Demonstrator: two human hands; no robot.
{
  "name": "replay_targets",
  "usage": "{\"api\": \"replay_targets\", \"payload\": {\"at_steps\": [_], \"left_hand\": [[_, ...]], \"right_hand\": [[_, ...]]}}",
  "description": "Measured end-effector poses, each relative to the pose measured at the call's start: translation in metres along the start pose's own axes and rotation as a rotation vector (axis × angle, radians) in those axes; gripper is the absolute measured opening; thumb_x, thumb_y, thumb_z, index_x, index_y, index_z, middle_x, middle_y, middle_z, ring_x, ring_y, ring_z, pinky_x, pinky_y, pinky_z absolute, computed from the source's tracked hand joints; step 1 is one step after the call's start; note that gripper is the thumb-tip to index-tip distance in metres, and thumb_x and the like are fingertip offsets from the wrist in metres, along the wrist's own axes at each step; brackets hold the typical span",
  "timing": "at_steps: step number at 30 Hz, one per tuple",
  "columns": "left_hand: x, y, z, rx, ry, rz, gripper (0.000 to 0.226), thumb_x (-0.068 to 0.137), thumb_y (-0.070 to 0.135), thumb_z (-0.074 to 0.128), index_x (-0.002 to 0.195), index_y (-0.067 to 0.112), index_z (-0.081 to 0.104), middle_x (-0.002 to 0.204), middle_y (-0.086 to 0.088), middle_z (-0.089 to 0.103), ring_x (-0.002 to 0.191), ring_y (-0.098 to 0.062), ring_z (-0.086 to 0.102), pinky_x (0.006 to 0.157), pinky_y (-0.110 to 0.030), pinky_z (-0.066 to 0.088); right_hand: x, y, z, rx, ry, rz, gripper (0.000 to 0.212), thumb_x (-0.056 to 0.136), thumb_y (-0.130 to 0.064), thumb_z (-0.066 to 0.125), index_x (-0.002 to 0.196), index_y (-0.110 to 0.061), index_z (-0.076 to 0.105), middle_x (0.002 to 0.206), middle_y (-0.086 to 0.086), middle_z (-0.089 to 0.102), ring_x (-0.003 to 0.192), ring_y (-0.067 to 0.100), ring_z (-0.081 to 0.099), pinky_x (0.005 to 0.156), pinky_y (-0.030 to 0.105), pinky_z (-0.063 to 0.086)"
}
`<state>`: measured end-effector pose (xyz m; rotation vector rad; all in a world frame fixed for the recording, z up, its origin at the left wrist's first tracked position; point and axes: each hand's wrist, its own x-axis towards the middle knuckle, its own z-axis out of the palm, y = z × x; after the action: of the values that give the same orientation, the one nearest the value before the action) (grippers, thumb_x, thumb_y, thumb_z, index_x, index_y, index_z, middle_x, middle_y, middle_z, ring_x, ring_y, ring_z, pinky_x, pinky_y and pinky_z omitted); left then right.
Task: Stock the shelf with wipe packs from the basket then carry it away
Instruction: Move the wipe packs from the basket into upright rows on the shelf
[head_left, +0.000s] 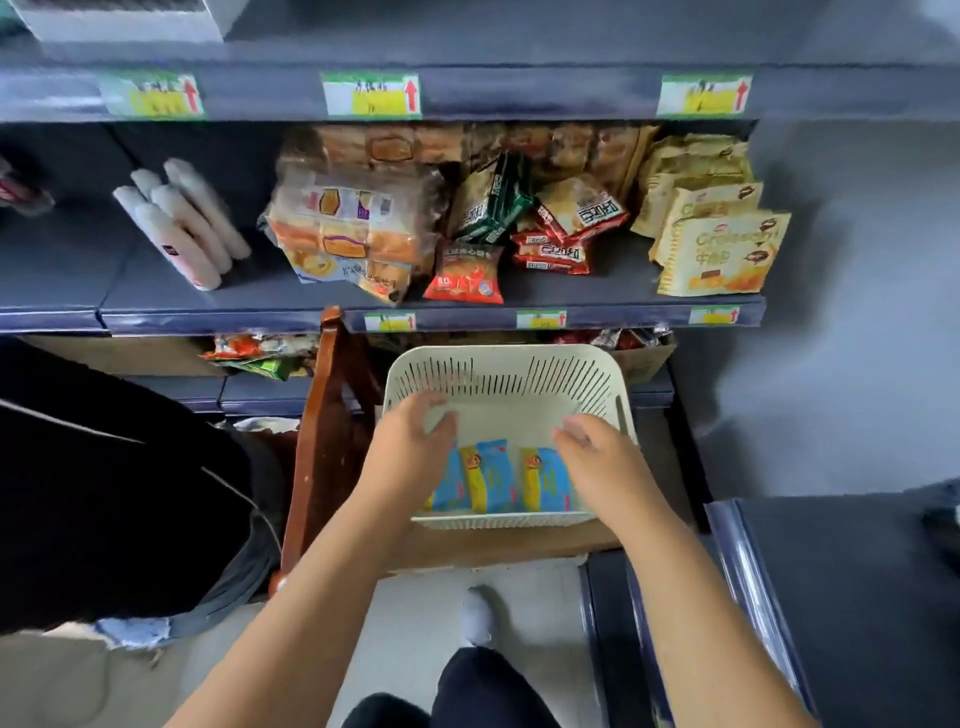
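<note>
Three wipe packs (491, 483) lie in one basket (504, 364); left hand (410, 452) and right hand (597, 457) hover palm-down, grip not clear.

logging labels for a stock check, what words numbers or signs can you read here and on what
"Cre", rest blurred: cream-yellow snack packs, right end of the dark blue shelf.
Red up arrow, writing unreadable: green, white and yellow price tags on the shelf edges.
Too blurred to read: red foil snack packs; blue-and-yellow wipe packs in the cream plastic basket.
</note>
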<state>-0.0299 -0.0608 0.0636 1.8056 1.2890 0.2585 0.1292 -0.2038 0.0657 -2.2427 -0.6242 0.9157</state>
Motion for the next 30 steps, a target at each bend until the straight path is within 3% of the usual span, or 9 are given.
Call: {"api": "replay_targets", "payload": {"at_steps": [2, 4, 8, 10, 12, 14, 18, 24, 30], "left_hand": [[0.036, -0.011, 0.012, 0.051, -0.024, -0.078, 0.030, 0.100, 0.029, 0.057, 0.129, 0.023, 0.062, 0.102, -0.001, 0.069, 0.082, -0.026, 0.070, 0.071, -0.038, 0.058], [0.065, -0.031, 0.028, 0.161, -0.092, -0.149, 0.033, 0.099, 0.031, 0.055, 0.131, 0.024, 0.060, 0.115, -0.006, 0.068, 0.092, -0.028, 0.068, 0.074, -0.034, 0.055], [0.105, -0.076, 0.059, 0.364, -0.272, -0.214, 0.034, 0.097, 0.024, 0.054, 0.130, 0.015, 0.059, 0.125, -0.011, 0.067, 0.107, -0.032, 0.065, 0.086, -0.033, 0.052], [0.119, -0.094, 0.074, 0.413, -0.340, -0.236, 0.034, 0.097, 0.018, 0.054, 0.130, 0.009, 0.057, 0.129, -0.013, 0.063, 0.115, -0.033, 0.061, 0.093, -0.033, 0.049], [0.129, -0.106, 0.090, 0.465, -0.404, -0.269, 0.037, 0.099, 0.015, 0.052, 0.135, 0.006, 0.053, 0.137, -0.016, 0.058, 0.123, -0.034, 0.058, 0.099, -0.037, 0.047], [0.142, -0.113, 0.103, 0.585, -0.454, -0.268, 0.046, 0.098, 0.015, 0.053, 0.143, 0.008, 0.047, 0.145, -0.015, 0.051, 0.132, -0.033, 0.052, 0.108, -0.042, 0.045], [0.170, -0.132, 0.123, 0.770, -0.490, -0.166, 0.064, 0.088, 0.013, 0.066, 0.147, 0.010, 0.041, 0.156, -0.006, 0.037, 0.145, -0.027, 0.035, 0.120, -0.041, 0.032], [0.177, -0.158, 0.138, 0.876, -0.489, -0.016, 0.068, 0.080, 0.024, 0.080, 0.136, 0.009, 0.044, 0.139, -0.011, 0.043, 0.129, -0.032, 0.044, 0.109, -0.040, 0.039], [0.177, -0.150, 0.142, 0.992, -0.473, -0.007, 0.050, 0.088, 0.003, 0.060, 0.133, 0.013, 0.042, 0.132, -0.013, 0.046, 0.123, -0.034, 0.048, 0.091, -0.046, 0.047]], "right_hand": [[0.039, 0.002, 0.015, 0.040, -0.042, 0.092, 0.039, 0.101, -0.041, 0.052, 0.134, -0.023, 0.061, 0.133, -0.008, 0.061, 0.116, 0.013, 0.056, 0.092, 0.031, 0.047], [0.073, 0.008, 0.036, 0.021, -0.081, 0.184, 0.035, 0.100, -0.040, 0.053, 0.124, -0.018, 0.066, 0.122, -0.002, 0.066, 0.106, 0.017, 0.059, 0.092, 0.034, 0.047], [0.118, 0.021, 0.088, -0.121, -0.193, 0.265, 0.029, 0.098, -0.033, 0.054, 0.082, -0.011, 0.065, 0.082, 0.010, 0.065, 0.080, 0.028, 0.062, 0.073, 0.033, 0.048], [0.137, 0.032, 0.114, -0.179, -0.261, 0.297, 0.028, 0.096, -0.028, 0.055, 0.072, -0.014, 0.055, 0.081, 0.014, 0.058, 0.080, 0.026, 0.056, 0.069, 0.034, 0.042], [0.153, 0.041, 0.134, -0.203, -0.301, 0.331, 0.016, 0.094, -0.025, 0.055, 0.085, -0.015, 0.062, 0.097, 0.021, 0.063, 0.093, 0.028, 0.061, 0.080, 0.037, 0.047], [0.164, 0.043, 0.145, -0.227, -0.314, 0.367, 0.023, 0.096, -0.022, 0.052, 0.108, -0.011, 0.067, 0.121, 0.023, 0.067, 0.114, 0.034, 0.064, 0.092, 0.036, 0.048], [0.181, 0.052, 0.162, -0.207, -0.310, 0.471, 0.042, 0.099, -0.015, 0.050, 0.139, -0.003, 0.053, 0.142, 0.019, 0.057, 0.127, 0.032, 0.057, 0.087, 0.029, 0.045], [0.197, 0.066, 0.180, -0.257, -0.191, 0.551, 0.036, 0.096, -0.015, 0.059, 0.130, -0.003, 0.061, 0.134, 0.017, 0.063, 0.120, 0.032, 0.063, 0.078, 0.031, 0.049], [0.198, 0.079, 0.194, -0.323, -0.271, 0.625, 0.031, 0.095, -0.020, 0.059, 0.123, -0.006, 0.064, 0.129, 0.012, 0.066, 0.117, 0.027, 0.065, 0.070, 0.028, 0.042]]}}
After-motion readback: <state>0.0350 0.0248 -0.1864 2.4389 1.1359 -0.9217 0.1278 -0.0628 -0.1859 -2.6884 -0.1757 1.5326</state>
